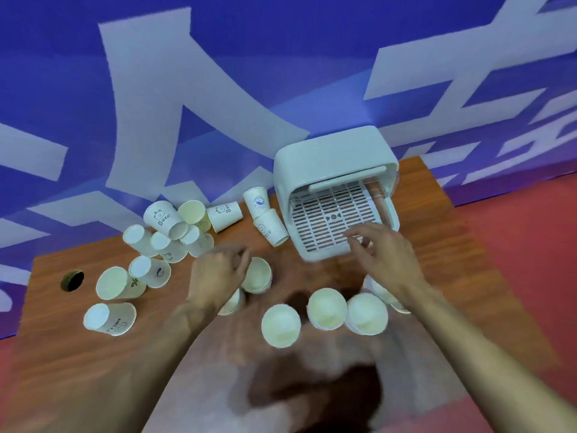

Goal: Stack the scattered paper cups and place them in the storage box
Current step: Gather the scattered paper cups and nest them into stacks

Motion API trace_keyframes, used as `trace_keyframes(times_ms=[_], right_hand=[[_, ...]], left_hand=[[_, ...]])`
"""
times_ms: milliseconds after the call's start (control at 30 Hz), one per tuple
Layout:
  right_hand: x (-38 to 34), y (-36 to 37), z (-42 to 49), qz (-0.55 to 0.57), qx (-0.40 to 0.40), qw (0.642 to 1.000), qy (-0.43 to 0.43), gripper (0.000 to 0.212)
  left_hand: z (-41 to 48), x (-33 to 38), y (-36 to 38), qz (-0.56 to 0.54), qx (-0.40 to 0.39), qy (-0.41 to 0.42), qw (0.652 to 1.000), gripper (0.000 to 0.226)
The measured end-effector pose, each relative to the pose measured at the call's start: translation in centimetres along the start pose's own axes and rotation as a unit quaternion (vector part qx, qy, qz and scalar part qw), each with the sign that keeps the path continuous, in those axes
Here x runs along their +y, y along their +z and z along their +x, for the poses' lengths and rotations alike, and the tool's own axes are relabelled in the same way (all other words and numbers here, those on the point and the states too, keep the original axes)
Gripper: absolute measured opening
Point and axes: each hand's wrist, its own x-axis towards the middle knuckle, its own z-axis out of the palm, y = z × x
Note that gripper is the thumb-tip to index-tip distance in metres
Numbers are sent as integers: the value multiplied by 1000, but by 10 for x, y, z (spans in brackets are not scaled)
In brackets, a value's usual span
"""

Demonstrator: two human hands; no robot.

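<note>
Several white paper cups lie scattered on a wooden table. A heap of cups sits at the back left, and three upright cups stand in a row near me. The white storage box stands at the back right, its front open and its slotted tray showing. My left hand is blurred, its fingers curled round the side of one cup; another cup peeks out beneath it. My right hand hovers over the tray's front edge with fingers spread, holding nothing. More cups are partly hidden under my right wrist.
Two lying cups rest against the box's left side. A round cable hole is in the table's left end. A blue wall with white lettering stands right behind the table, and red floor lies to the right.
</note>
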Motion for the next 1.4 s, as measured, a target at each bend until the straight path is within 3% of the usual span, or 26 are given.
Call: trace_keyframes(times_ms=[100,167,267,400,500,700,833,967,1067,1133,1267,1400], right_hand=[[49,-44,-10,6,72,995,72,22],[82,-65,-23,-4,66,990,126,39],[121,-78,-50,-67,-50,984,158,61],[144,-68,-72,-112,-199,950,214,70],[155,-41,-74,-99,-275,937,193,85],[155,-11,-66,-162,-224,953,126,72],[155,-3,-61,-151,-200,956,150,66],[158,-2,-56,-159,-69,965,197,54],[153,12,-65,-153,-71,968,187,78],[148,21,-74,-150,-111,970,157,95],[141,20,-73,-179,-79,977,87,66],[143,14,-71,-173,-109,973,109,41]], left_hand=[[36,22,8,-23,-5,10,1000,17],[57,29,20,-19,-20,-8,1000,19],[81,32,41,-15,-61,-46,997,30],[105,33,67,6,-120,-99,988,56],[116,28,84,29,-151,-122,980,73],[125,22,107,44,-189,-127,973,83],[122,24,112,40,-163,-110,980,82],[115,26,107,17,-128,-103,986,62],[103,23,99,15,-100,-100,990,26],[94,21,96,45,-105,-74,991,18],[83,14,94,85,-111,-42,989,20],[77,14,92,78,-110,-48,990,18]])
